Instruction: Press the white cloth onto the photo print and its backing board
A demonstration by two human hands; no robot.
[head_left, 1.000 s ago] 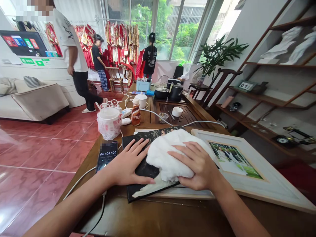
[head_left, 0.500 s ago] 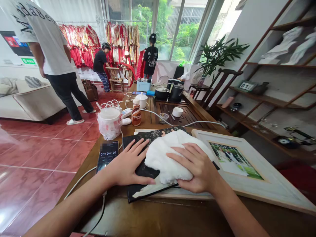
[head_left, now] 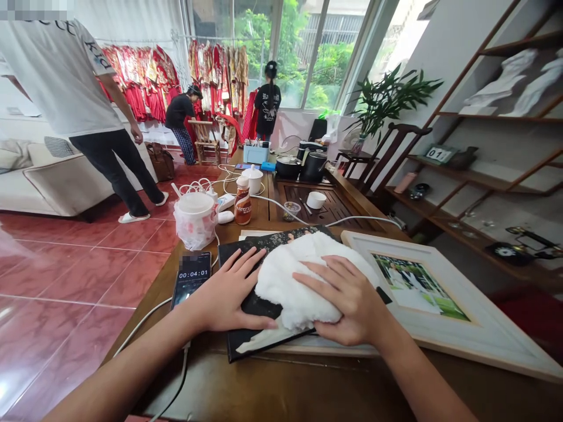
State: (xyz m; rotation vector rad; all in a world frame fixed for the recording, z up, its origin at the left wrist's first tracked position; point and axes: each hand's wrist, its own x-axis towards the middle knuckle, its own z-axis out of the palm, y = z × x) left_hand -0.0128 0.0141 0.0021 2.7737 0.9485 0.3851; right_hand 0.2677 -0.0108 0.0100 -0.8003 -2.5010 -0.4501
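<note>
A dark flat photo panel point(head_left: 259, 310) with a pale patch at its near edge lies on the wooden table. My left hand point(head_left: 233, 287) rests on its left part, palm down with fingers spread. Under my right hand point(head_left: 352, 293) is a bunched white fluffy cloth point(head_left: 290, 275), which hides much of the panel's surface. The fingers of my right hand lie over the cloth and the thumb curls round its near edge, pressing it against the panel. A white-framed wedding photo point(head_left: 417, 281) lies to the right, partly beneath the panel.
Left of the panel lies a phone point(head_left: 192, 275) with a cable. Behind stand a bag-lined white bucket point(head_left: 196, 217), a brown-labelled bottle point(head_left: 243, 202), a lidded white jar point(head_left: 252, 179) and a small white bowl point(head_left: 316, 200). A person point(head_left: 70, 76) walks at left; two more are farther back.
My right hand and the cloth have shifted slightly left over the panel. My left hand stays in place. The person at left has moved and swung an arm.
</note>
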